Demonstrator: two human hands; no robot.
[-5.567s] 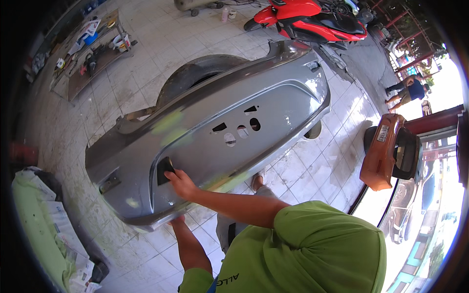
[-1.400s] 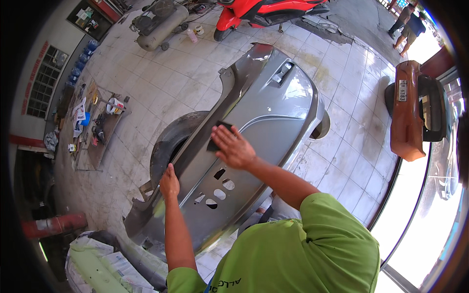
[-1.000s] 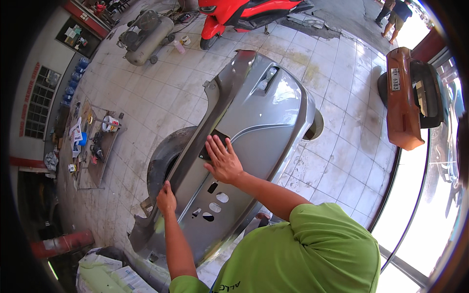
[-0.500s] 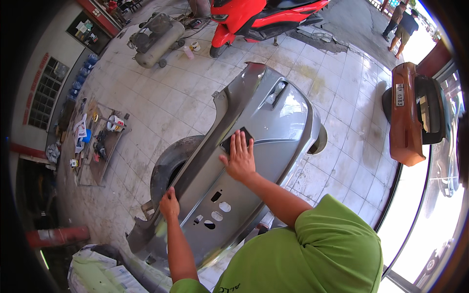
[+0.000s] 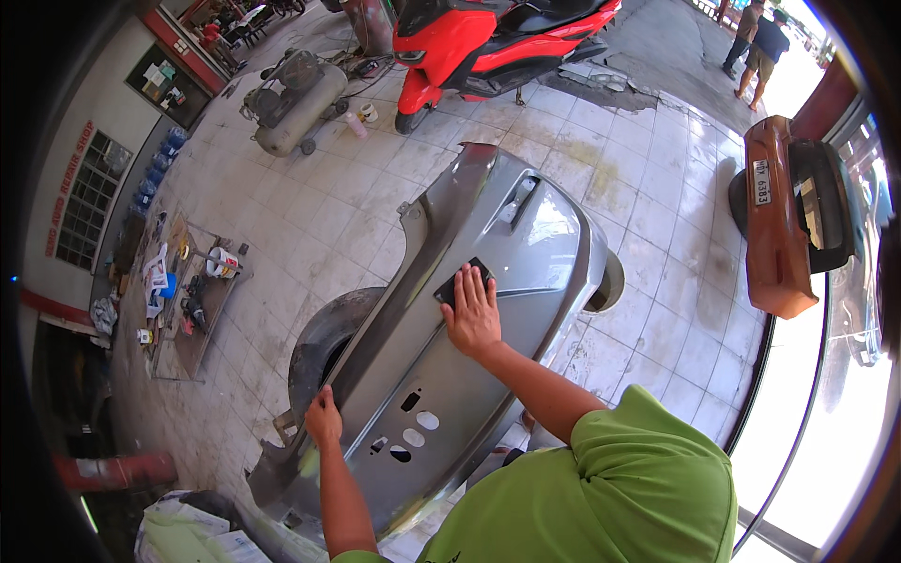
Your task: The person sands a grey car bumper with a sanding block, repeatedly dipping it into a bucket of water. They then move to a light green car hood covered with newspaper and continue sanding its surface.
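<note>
A grey car bumper (image 5: 413,342) lies lengthwise in front of me, tilted up to the right, with several cut-out holes in its nearer half. My right hand (image 5: 472,310) presses flat, fingers stretched, on a black sheet of sandpaper (image 5: 451,290) against the bumper's surface, just beside a crease line. Part of the sheet is hidden beneath the fingers. With curled fingers, my left hand (image 5: 324,418) grips the bumper's left edge; its fingertips are partly out of sight.
Under the bumper are a tyre (image 5: 314,338) and a round bucket-like support (image 5: 610,281). A red scooter (image 5: 460,47) and an air compressor (image 5: 296,108) stand beyond. Left is a low board with tools (image 5: 202,305); right, an orange bumper (image 5: 779,225). Two people stand far off.
My right hand and the sandpaper have slid slightly rightward across the bumper. My left hand keeps its grip on the edge. The view has tilted a little, so the bumper appears lower.
</note>
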